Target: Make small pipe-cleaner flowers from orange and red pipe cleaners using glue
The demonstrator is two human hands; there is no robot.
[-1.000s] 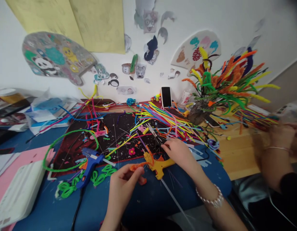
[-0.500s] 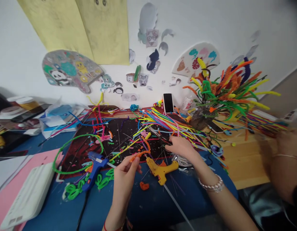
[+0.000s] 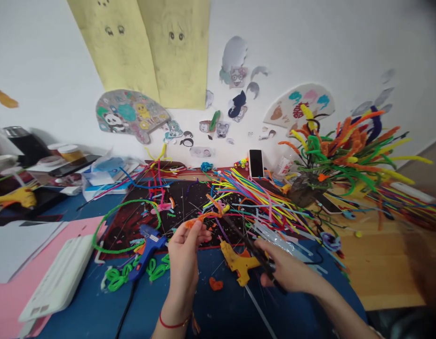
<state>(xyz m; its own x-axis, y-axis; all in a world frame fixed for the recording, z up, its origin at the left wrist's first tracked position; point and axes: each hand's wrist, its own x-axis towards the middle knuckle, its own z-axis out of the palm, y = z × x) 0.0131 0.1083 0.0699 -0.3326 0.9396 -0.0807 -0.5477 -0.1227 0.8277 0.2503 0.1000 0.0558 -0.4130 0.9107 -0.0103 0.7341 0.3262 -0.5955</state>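
Observation:
My left hand [image 3: 186,247] pinches a fuzzy orange pipe cleaner [image 3: 207,215] between thumb and fingers, its bent end pointing right. My right hand [image 3: 286,266] is closed round a long black tool [image 3: 244,234], blurred by motion; whether it is scissors or pliers I cannot tell. The tool's tip is close to the pipe cleaner's far end, by a small yellow bit. Between my hands lies a yellow glue gun [image 3: 239,263] with a clear glue stick. Left of my left hand rests a blue glue gun [image 3: 147,249]. A small orange curl [image 3: 215,283] lies in front.
Colourful pipe cleaners [image 3: 253,190] are heaped behind a dark, scrap-strewn mat [image 3: 124,226]. A vase of pipe-cleaner stems [image 3: 304,188] stands right. A green ring [image 3: 98,221], white keyboard [image 3: 59,278] and papers lie left. A phone [image 3: 256,163] leans on the wall. Another person's blurred arm is far right.
My right hand has picked up the black tool and drawn it toward me, turning its tip to the orange pipe cleaner. My left hand still holds the pipe cleaner. The view has shifted left.

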